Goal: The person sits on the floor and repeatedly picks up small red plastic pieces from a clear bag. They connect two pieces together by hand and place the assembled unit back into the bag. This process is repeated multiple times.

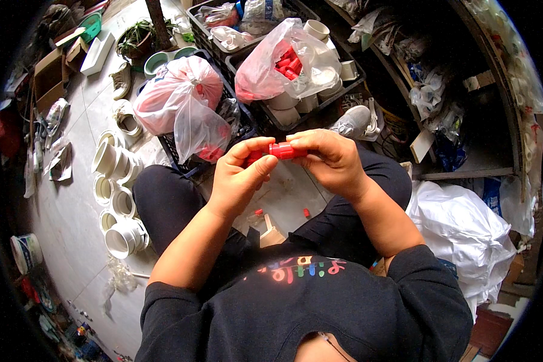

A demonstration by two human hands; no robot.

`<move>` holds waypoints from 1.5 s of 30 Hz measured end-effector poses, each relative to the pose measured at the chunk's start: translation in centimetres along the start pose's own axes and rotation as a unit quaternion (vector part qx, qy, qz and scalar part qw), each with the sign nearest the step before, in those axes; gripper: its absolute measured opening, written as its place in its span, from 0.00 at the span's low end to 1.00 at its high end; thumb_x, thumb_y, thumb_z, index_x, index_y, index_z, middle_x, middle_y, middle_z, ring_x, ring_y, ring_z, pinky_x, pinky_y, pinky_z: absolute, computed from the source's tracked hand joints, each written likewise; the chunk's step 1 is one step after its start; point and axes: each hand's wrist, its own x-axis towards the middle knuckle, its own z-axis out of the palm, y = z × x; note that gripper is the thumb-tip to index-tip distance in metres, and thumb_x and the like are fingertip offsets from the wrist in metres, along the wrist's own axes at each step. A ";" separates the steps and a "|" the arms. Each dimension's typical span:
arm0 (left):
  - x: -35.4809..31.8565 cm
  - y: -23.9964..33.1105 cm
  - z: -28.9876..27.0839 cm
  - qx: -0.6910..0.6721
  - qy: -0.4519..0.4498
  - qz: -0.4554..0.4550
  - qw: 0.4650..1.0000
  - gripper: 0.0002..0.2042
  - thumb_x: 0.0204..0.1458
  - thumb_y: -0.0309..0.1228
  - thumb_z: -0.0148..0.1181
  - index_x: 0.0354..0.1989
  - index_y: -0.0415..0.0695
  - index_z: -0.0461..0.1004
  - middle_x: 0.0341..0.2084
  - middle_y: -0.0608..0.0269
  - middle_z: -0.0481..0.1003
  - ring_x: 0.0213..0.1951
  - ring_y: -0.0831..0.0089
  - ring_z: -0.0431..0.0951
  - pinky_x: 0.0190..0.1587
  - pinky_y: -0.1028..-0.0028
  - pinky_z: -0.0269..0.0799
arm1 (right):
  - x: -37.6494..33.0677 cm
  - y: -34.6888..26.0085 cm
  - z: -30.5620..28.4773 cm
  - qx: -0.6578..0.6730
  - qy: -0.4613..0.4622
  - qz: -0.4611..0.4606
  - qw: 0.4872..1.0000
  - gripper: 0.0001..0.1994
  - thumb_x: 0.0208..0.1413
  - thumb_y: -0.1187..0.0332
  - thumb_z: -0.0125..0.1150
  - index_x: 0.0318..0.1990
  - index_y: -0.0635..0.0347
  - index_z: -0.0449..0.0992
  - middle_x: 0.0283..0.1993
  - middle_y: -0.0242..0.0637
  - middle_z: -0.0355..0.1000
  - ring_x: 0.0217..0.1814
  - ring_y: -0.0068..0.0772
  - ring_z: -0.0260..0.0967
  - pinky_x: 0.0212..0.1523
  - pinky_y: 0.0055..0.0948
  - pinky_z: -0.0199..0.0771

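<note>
Both my hands meet in front of my knees around a small red plastic fitting (281, 151). My left hand (245, 172) pinches its left end between thumb and fingers, and more red plastic shows under those fingers. The thumb and fingers of my right hand (330, 155) close on its right end. Whether the fitting is one piece or two joined is hard to tell. Below my hands, two small red pieces, one at the left (259, 212) and one at the right (306, 213), lie on the floor between my legs.
An open clear bag of red fittings (289, 63) rests on a black crate with white pipe parts. Left of it, a tied bag (178, 99) fills another crate. White pipe fittings (123, 238) stand along my left. A white sack (458, 235) lies at my right, below wooden shelving (464, 174).
</note>
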 end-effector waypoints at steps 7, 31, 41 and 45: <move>-0.1 0.3 0.1 0.027 -0.010 0.047 0.998 0.15 0.47 0.28 0.61 0.44 0.40 0.71 0.29 0.70 0.73 0.27 0.85 0.68 0.29 0.84 0.65 | 0.3 -1.5 -1.1 0.198 -0.094 0.358 0.908 0.06 0.52 0.69 0.56 0.33 0.63 0.73 0.29 0.32 0.71 0.28 0.20 0.67 0.29 0.19 0.66; 0.3 -0.4 0.3 0.035 -0.014 0.041 0.998 0.15 0.49 0.27 0.58 0.46 0.40 0.69 0.29 0.70 0.72 0.25 0.85 0.66 0.27 0.85 0.61 | 0.4 -0.6 -0.5 0.292 -0.049 0.342 0.892 0.16 0.50 0.69 0.59 0.45 0.60 0.63 0.32 0.29 0.67 0.27 0.17 0.64 0.26 0.17 0.65; 0.3 -0.2 0.3 0.033 -0.005 0.035 0.999 0.15 0.47 0.27 0.61 0.44 0.40 0.71 0.31 0.70 0.73 0.28 0.86 0.68 0.31 0.85 0.64 | 0.5 -0.6 -0.6 0.300 -0.057 0.379 0.873 0.16 0.48 0.69 0.61 0.43 0.61 0.66 0.36 0.30 0.65 0.37 0.19 0.64 0.37 0.20 0.67; 0.4 -0.2 0.6 0.039 -0.004 0.032 0.999 0.15 0.47 0.27 0.61 0.44 0.40 0.71 0.30 0.71 0.73 0.28 0.86 0.68 0.31 0.85 0.64 | 0.1 -0.6 0.7 0.270 0.030 0.222 0.936 0.14 0.49 0.72 0.60 0.43 0.61 0.68 0.29 0.28 0.66 0.34 0.18 0.65 0.39 0.20 0.67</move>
